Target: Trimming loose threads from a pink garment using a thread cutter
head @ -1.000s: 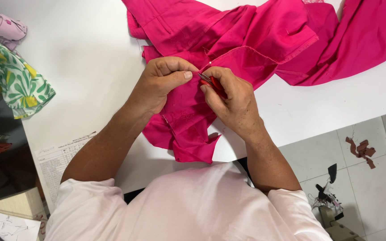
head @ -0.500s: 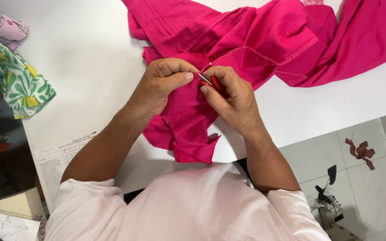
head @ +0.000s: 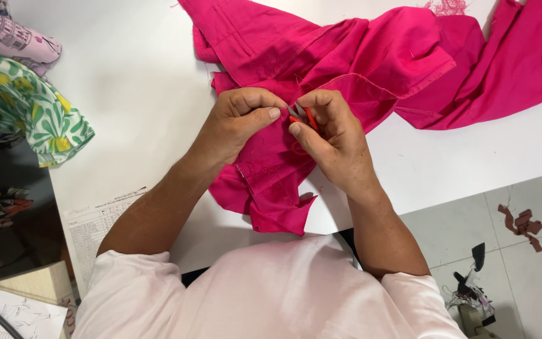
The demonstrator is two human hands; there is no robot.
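Cloth: pink garment point(head: 359, 69) lies spread on the white worktop point(head: 139, 107), its near fold under both hands.
Left hand point(head: 239, 122): pinches the seam taut.
Right hand point(head: 334, 135): closed around small red thread snips point(head: 302, 116).
Doing it well: keep the fabric tensioned and flat; nip only loose thread, tips clear of the left thumb.

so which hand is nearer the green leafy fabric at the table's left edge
Left. The left hand pinches the pink fabric nearer the green leafy fabric; the right hand, holding small red snips, is farther away.
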